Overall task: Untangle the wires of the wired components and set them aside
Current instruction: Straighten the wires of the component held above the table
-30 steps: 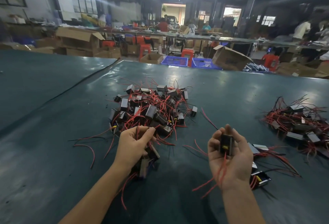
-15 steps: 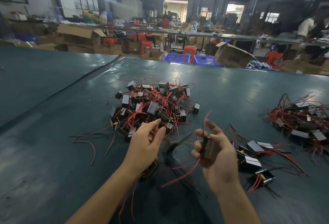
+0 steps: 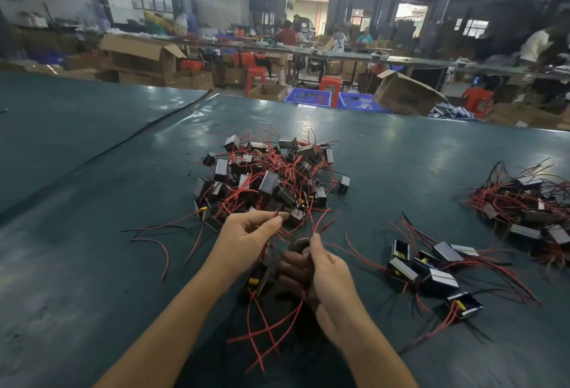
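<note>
The left hand (image 3: 249, 241) pinches a red wire (image 3: 275, 216) between thumb and forefinger, raised so the component (image 3: 257, 279) on it hangs below the wrist and its leads fall free, just in front of the tangled pile (image 3: 268, 178) on the green table (image 3: 92, 233). Beside it the right hand (image 3: 328, 276) curls round a second component (image 3: 296, 248), blurred, and nips another red lead at its fingertips, apparently to draw the two apart. Further right lie a few loose components (image 3: 431, 267) and, well beyond, a larger heap (image 3: 530, 205), probably those already set aside.
</note>
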Demonstrator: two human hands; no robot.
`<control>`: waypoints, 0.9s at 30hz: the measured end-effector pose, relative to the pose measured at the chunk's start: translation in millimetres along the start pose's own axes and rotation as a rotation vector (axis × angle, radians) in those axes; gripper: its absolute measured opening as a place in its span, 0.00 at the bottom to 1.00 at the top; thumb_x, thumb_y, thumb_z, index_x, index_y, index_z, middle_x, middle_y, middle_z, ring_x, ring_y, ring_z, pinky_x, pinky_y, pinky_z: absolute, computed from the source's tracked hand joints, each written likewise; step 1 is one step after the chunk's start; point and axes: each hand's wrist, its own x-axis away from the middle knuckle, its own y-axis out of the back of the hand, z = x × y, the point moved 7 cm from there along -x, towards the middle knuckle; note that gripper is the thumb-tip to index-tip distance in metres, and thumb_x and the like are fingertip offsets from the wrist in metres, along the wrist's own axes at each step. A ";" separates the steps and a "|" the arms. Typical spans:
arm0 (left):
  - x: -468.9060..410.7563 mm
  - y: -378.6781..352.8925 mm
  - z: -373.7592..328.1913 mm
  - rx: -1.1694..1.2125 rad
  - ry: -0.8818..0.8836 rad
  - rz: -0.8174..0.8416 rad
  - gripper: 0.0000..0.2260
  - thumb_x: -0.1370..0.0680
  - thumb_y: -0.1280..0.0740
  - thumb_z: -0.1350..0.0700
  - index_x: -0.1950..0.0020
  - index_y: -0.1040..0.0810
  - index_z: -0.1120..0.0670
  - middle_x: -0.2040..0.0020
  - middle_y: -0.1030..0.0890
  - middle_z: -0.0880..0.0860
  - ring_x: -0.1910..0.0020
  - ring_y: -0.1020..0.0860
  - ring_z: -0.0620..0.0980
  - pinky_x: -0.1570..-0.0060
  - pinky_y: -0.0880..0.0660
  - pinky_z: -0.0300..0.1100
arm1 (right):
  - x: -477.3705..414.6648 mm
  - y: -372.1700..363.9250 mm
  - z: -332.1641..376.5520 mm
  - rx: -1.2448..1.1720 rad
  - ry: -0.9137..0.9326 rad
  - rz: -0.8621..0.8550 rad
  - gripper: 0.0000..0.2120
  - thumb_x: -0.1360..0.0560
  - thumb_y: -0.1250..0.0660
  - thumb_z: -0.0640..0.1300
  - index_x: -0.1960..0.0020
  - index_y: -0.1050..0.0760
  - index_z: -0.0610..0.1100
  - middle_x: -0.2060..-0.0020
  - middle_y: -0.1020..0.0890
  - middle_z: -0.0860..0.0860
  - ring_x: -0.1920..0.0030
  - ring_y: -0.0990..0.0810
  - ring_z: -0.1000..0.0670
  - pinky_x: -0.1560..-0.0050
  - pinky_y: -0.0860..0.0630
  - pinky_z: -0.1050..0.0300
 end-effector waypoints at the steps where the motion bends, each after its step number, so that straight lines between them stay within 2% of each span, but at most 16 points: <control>1: 0.0 -0.3 0.6 -0.005 0.012 0.009 0.08 0.21 0.35 0.63 0.48 0.16 0.54 0.73 0.22 0.40 0.70 0.25 0.34 0.65 0.30 0.25 | -3.1 5.3 3.3 0.035 0.036 -0.046 0.19 0.20 0.40 0.56 0.57 0.24 0.41 0.60 0.16 0.47 0.59 0.17 0.47 0.54 0.19 0.49; 2: 0.2 -0.6 1.3 -0.006 0.027 0.021 0.09 0.21 0.35 0.63 0.48 0.17 0.53 0.73 0.22 0.39 0.70 0.25 0.35 0.65 0.30 0.25 | -5.6 12.1 9.9 0.126 0.100 -0.108 0.22 0.21 0.40 0.58 0.55 0.22 0.38 0.63 0.17 0.50 0.60 0.18 0.48 0.52 0.20 0.48; 4: 0.9 -0.6 2.9 0.009 0.059 0.025 0.09 0.22 0.33 0.62 0.49 0.16 0.50 0.70 0.21 0.43 0.68 0.24 0.39 0.62 0.28 0.31 | -6.7 24.7 27.6 0.294 0.266 -0.221 0.25 0.22 0.40 0.59 0.53 0.23 0.35 0.70 0.24 0.55 0.65 0.24 0.52 0.57 0.23 0.45; 6: 1.6 0.4 3.2 0.019 0.058 0.002 0.07 0.24 0.29 0.61 0.52 0.15 0.50 0.66 0.17 0.45 0.66 0.21 0.40 0.62 0.26 0.32 | -2.5 33.7 42.0 0.330 0.366 -0.282 0.20 0.20 0.40 0.55 0.56 0.21 0.40 0.70 0.23 0.55 0.66 0.23 0.53 0.57 0.20 0.44; 9: 1.2 2.1 3.5 0.083 0.058 -0.032 0.02 0.28 0.26 0.59 0.58 0.14 0.52 0.64 0.15 0.50 0.66 0.19 0.41 0.66 0.25 0.31 | 6.3 38.8 53.3 0.328 0.462 -0.263 0.14 0.20 0.39 0.50 0.57 0.20 0.45 0.68 0.18 0.53 0.68 0.20 0.53 0.65 0.21 0.59; 10: 1.5 1.6 3.6 0.129 0.076 -0.026 0.01 0.29 0.25 0.57 0.59 0.14 0.53 0.63 0.15 0.53 0.67 0.19 0.42 0.67 0.24 0.33 | 9.3 37.7 53.9 0.323 0.474 -0.230 0.12 0.19 0.39 0.48 0.55 0.20 0.44 0.70 0.19 0.52 0.69 0.21 0.54 0.68 0.23 0.62; 13: 3.3 -4.4 6.1 0.245 0.145 0.033 0.09 0.32 0.27 0.52 0.57 0.14 0.55 0.61 0.15 0.57 0.66 0.19 0.46 0.68 0.23 0.35 | 15.6 28.9 51.2 0.293 0.445 -0.105 0.07 0.20 0.38 0.40 0.51 0.21 0.43 0.73 0.21 0.52 0.72 0.23 0.52 0.69 0.24 0.62; 16: 7.3 -11.8 7.4 0.265 0.196 0.094 0.08 0.27 0.30 0.54 0.54 0.16 0.58 0.60 0.15 0.56 0.65 0.19 0.47 0.66 0.22 0.37 | 18.6 23.6 51.2 0.339 0.434 -0.050 0.06 0.20 0.38 0.37 0.51 0.23 0.42 0.74 0.22 0.51 0.73 0.25 0.53 0.70 0.25 0.63; 20: 9.3 -18.5 7.1 0.206 0.196 0.126 0.06 0.21 0.35 0.61 0.52 0.18 0.58 0.63 0.16 0.51 0.65 0.19 0.46 0.66 0.22 0.38 | 18.2 24.1 50.4 0.381 0.442 -0.041 0.07 0.20 0.38 0.38 0.54 0.24 0.41 0.74 0.23 0.52 0.74 0.27 0.55 0.72 0.28 0.64; 24: 9.3 -20.3 5.1 0.149 0.166 0.098 0.05 0.20 0.36 0.63 0.52 0.20 0.58 0.66 0.17 0.49 0.68 0.19 0.45 0.66 0.21 0.38 | 15.8 23.9 48.4 0.377 0.459 -0.042 0.06 0.21 0.35 0.41 0.56 0.22 0.40 0.75 0.25 0.54 0.76 0.29 0.56 0.74 0.30 0.66; 27: 9.4 -19.8 3.3 0.133 0.130 0.086 0.04 0.21 0.35 0.63 0.50 0.21 0.57 0.65 0.16 0.50 0.67 0.19 0.46 0.66 0.21 0.39 | 14.4 25.2 47.5 0.359 0.469 -0.053 0.05 0.22 0.33 0.41 0.55 0.21 0.42 0.75 0.26 0.55 0.74 0.29 0.56 0.71 0.28 0.63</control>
